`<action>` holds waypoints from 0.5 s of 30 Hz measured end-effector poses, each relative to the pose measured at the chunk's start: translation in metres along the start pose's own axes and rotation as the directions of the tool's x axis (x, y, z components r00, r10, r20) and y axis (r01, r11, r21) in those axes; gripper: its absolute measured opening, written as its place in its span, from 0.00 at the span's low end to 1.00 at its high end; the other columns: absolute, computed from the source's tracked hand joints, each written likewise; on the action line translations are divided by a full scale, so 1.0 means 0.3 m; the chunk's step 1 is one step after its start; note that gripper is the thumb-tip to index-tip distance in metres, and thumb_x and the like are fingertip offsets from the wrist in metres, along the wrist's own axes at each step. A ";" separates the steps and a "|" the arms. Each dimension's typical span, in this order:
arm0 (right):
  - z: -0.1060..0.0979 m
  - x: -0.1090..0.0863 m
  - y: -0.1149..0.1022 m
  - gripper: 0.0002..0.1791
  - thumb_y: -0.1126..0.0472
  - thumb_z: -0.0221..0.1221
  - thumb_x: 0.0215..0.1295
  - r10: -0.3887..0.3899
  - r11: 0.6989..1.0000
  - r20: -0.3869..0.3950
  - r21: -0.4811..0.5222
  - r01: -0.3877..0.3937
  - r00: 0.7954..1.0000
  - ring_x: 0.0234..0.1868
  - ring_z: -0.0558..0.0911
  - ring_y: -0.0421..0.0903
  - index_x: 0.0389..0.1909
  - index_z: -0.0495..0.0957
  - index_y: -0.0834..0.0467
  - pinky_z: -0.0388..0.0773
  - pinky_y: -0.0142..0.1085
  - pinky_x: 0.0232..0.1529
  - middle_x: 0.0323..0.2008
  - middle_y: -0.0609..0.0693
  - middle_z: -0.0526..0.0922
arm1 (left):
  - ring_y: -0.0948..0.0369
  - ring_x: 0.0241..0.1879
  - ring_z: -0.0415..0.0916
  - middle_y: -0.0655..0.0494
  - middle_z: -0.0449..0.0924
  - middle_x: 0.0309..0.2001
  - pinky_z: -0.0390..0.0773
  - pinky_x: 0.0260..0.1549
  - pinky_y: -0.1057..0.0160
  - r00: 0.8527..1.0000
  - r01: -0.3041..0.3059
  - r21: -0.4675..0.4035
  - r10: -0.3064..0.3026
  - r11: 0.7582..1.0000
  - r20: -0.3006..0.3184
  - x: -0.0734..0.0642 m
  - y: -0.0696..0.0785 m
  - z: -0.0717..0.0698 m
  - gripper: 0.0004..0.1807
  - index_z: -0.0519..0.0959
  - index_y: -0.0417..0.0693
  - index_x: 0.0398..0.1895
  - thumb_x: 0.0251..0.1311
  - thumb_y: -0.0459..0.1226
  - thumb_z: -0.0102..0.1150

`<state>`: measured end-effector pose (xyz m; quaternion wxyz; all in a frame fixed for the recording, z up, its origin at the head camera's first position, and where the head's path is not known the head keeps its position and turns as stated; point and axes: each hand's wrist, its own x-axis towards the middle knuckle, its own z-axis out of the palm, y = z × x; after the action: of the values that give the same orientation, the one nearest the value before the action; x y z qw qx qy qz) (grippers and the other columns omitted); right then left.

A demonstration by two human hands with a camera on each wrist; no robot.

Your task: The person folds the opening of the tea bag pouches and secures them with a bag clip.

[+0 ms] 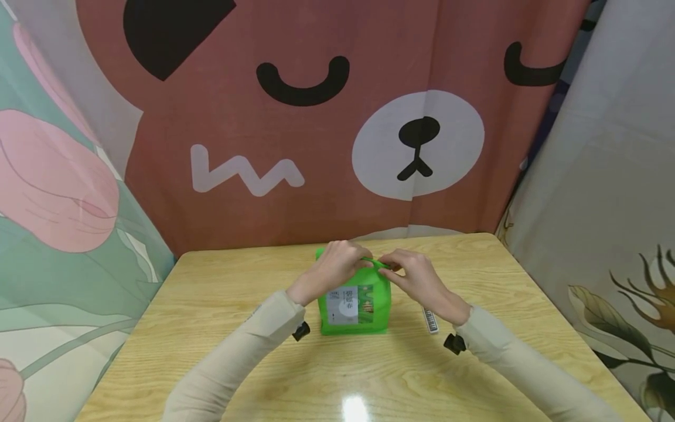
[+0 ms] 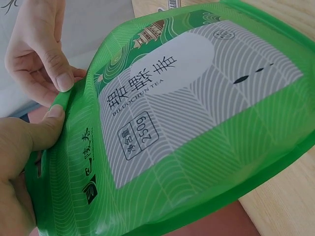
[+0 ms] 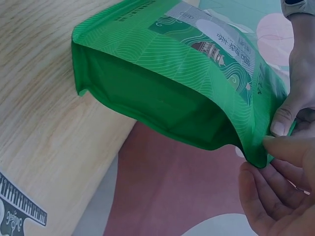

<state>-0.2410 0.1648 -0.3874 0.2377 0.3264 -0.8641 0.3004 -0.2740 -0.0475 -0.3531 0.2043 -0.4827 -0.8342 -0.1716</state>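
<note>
A bright green tea bag (image 1: 354,302) with a grey label reading "Biluochun Tea" and 250g stands upright on the table. My left hand (image 1: 340,261) pinches its top edge, thumb on the front, as the left wrist view shows close up. Right beside it, my right hand (image 1: 413,274) grips the top corner on the other side between thumb and fingers (image 3: 261,191). The two thumbs are close together at the bag's rim. In the right wrist view the bag's folded side (image 3: 157,101) shows as a dark green gusset.
A small flat piece with a black-and-white keyboard pattern (image 1: 430,320) lies on the wooden table (image 1: 369,369), to the right of the bag. Behind the table hangs a curtain with a brown bear print (image 1: 316,135). Patterned cloth hangs at both sides.
</note>
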 end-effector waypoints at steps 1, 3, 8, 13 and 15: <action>-0.001 -0.002 0.002 0.10 0.66 0.70 0.59 0.000 1.000 0.000 0.005 0.000 1.000 0.33 0.83 0.39 0.42 0.86 0.59 0.82 0.34 0.34 0.36 0.48 0.85 | 0.71 0.17 0.66 0.58 0.86 0.28 0.63 0.18 0.75 1.000 0.001 0.000 -0.001 1.000 0.001 0.000 0.000 0.000 0.04 0.88 0.46 0.36 0.61 0.36 0.68; -0.003 -0.007 0.006 0.10 0.66 0.70 0.59 0.000 1.000 -0.002 0.017 0.000 1.000 0.33 0.83 0.39 0.41 0.86 0.59 0.82 0.34 0.34 0.35 0.49 0.85 | 0.71 0.18 0.68 0.58 0.86 0.28 0.65 0.18 0.75 1.000 0.003 -0.001 -0.003 1.000 0.001 -0.001 0.000 0.000 0.04 0.88 0.46 0.36 0.61 0.36 0.68; -0.005 -0.015 0.014 0.09 0.66 0.70 0.58 -0.003 1.000 -0.010 0.019 0.003 1.000 0.31 0.83 0.39 0.40 0.86 0.59 0.82 0.35 0.33 0.34 0.47 0.84 | 0.71 0.19 0.70 0.58 0.86 0.29 0.68 0.20 0.75 1.000 0.003 -0.007 -0.003 1.000 0.000 -0.002 -0.001 0.002 0.04 0.88 0.46 0.36 0.61 0.36 0.68; -0.006 -0.017 0.016 0.09 0.65 0.71 0.58 -0.005 1.000 -0.014 0.010 0.005 1.000 0.31 0.83 0.38 0.40 0.86 0.58 0.82 0.36 0.32 0.33 0.45 0.83 | 0.70 0.21 0.73 0.58 0.86 0.31 0.69 0.21 0.75 1.000 0.006 -0.004 -0.006 1.000 0.007 -0.003 -0.002 0.002 0.04 0.88 0.46 0.36 0.62 0.37 0.67; -0.007 -0.019 0.019 0.09 0.64 0.71 0.58 -0.007 1.000 -0.018 0.004 0.007 1.000 0.31 0.83 0.39 0.39 0.86 0.58 0.82 0.36 0.32 0.33 0.45 0.84 | 0.69 0.22 0.74 0.58 0.86 0.31 0.70 0.22 0.75 1.000 0.008 -0.007 -0.008 1.000 0.011 -0.002 -0.001 0.002 0.04 0.88 0.46 0.36 0.62 0.37 0.67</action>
<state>-0.2409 0.1719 -0.3915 0.2460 0.3271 -0.8602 0.3043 -0.2742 -0.0478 -0.3539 0.1974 -0.4809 -0.8366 -0.1727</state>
